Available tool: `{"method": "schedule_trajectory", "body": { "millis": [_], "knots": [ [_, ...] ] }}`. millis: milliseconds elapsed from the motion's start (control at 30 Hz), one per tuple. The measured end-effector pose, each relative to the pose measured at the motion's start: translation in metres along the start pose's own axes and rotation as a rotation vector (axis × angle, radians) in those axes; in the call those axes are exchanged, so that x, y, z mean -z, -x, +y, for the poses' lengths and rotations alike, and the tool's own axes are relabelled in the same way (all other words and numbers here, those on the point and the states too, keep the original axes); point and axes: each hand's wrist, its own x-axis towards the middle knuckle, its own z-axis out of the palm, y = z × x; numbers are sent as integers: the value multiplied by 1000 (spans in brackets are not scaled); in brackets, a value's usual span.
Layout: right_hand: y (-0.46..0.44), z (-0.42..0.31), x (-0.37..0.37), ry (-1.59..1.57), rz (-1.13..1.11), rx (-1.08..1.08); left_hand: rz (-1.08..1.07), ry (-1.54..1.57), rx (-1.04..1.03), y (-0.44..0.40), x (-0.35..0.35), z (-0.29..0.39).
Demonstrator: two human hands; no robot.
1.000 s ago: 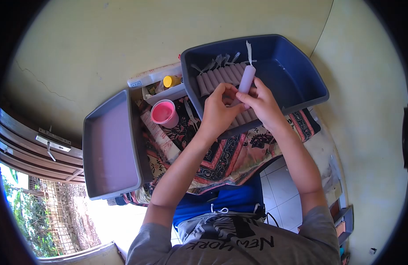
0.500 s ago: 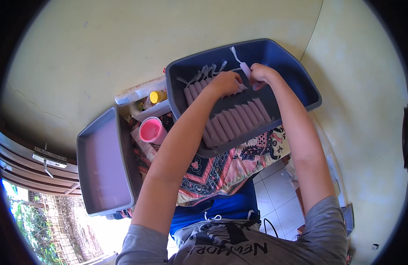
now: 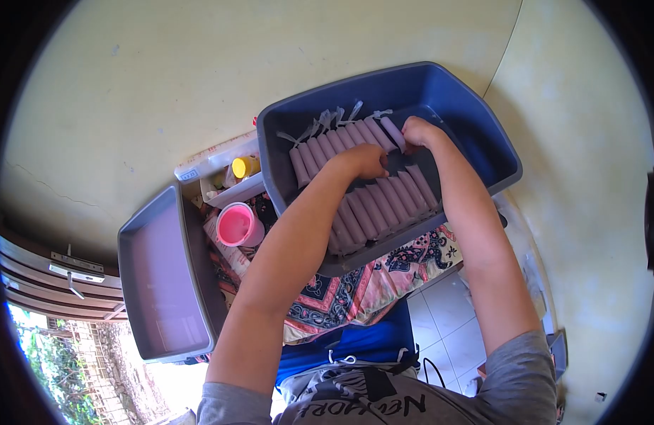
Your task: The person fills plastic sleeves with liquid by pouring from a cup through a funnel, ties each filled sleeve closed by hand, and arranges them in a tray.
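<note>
A dark grey plastic tub [image 3: 475, 113] holds two rows of long plastic tube bags filled with something pale purple. Tied, twisted ends stick up along the back row [image 3: 332, 144]; the front row [image 3: 380, 205] lies nearer my body. At the right end of the back row, my right hand [image 3: 419, 134] is closed on one purple tube bag [image 3: 393, 132], set at a slant beside its neighbours. My left hand [image 3: 367, 161] hovers between the rows with curled fingers, partly over the back row's lower ends. Whatever its fingertips may hold is hidden.
A second grey tub [image 3: 164, 276] with pale purple liquid stands at left. Between the tubs are a pink cup [image 3: 236, 225] and a white box [image 3: 231, 193] with a yellow-lidded container [image 3: 245, 167]. Patterned cloth [image 3: 355, 290] lies beneath. A wall rises behind.
My right hand has lowered its tube bag from a raised position to the end of the back row. My left hand has drawn back toward me, uncovering more of that row.
</note>
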Motion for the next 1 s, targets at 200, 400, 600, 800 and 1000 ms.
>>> {"method": "schedule_trajectory", "body": {
  "millis": [200, 400, 600, 800, 1000],
  "knots": [
    [24, -4, -1, -2, 181, -26, 1, -24, 40, 6, 1, 8],
    [13, -3, -9, 182, 247, 88, 137, -30, 28, 5, -4, 3],
    [18, -11, -10, 19, 223, 135, 74, -57, 39, 1, -6, -3],
    [21, -13, -9, -57, 199, 138, 56, -61, 46, -1, -8, -4],
    [16, -11, -9, -88, 143, 121, 33, -54, 59, 0, -6, -3]
  ]
}}
